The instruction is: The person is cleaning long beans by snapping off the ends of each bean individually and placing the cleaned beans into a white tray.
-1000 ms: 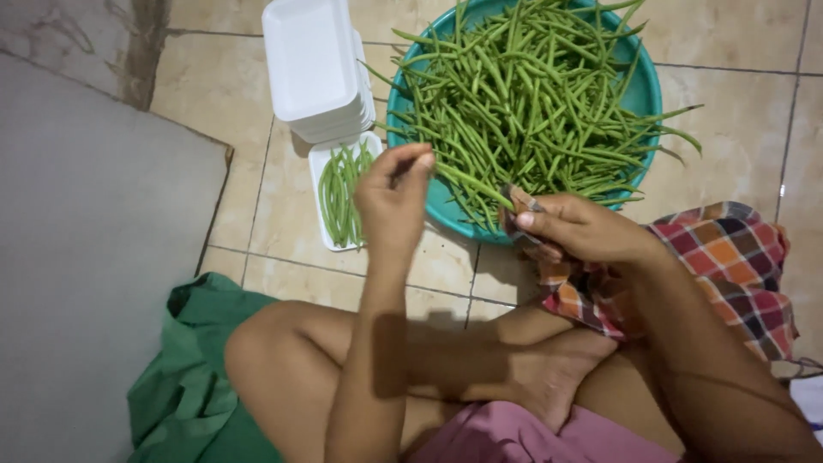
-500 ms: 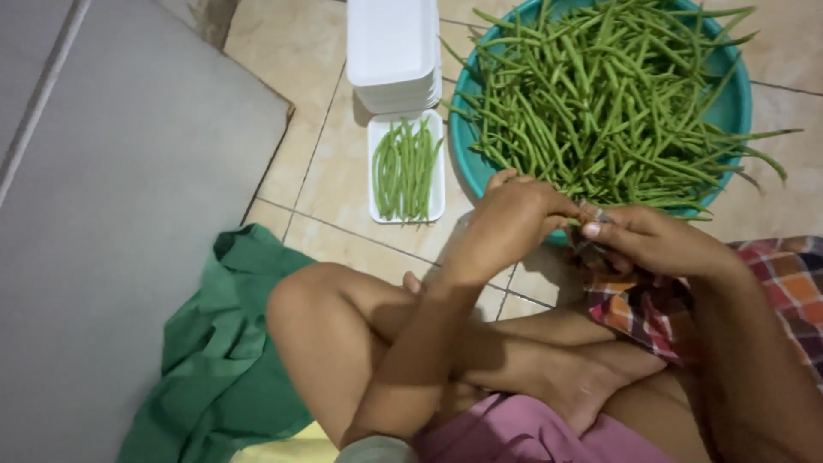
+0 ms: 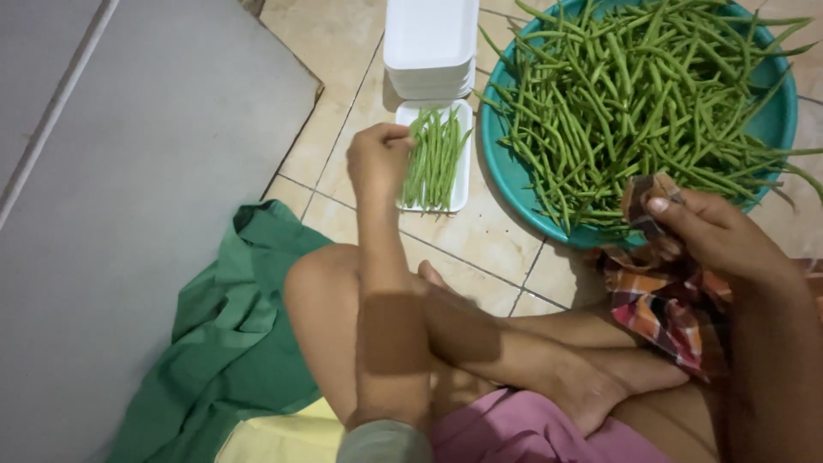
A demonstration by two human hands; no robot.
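Observation:
My left hand (image 3: 377, 159) reaches over my knee to the small white foam tray (image 3: 460, 163). Its fingertips are pinched on a green bean at the left edge of the row of trimmed beans (image 3: 435, 154) lying in that tray. My right hand (image 3: 716, 236) sits at the near rim of the teal basin (image 3: 506, 163), its thumb pressed on a fold of the checkered cloth (image 3: 664, 313). Long green beans (image 3: 634, 94) are piled in the basin. Whether the right hand also holds something small is hidden by the cloth.
A stack of white foam trays (image 3: 429, 43) stands behind the filled tray. A grey mat (image 3: 129, 171) covers the floor at left, and a green cloth (image 3: 231, 343) lies by my crossed legs (image 3: 480, 343). Beige floor tiles (image 3: 330, 103) show between them.
My left hand moved away from my right hand, leftward to the small tray with a bean. The right hand stayed by the basin's rim on the cloth. The view shifted a little.

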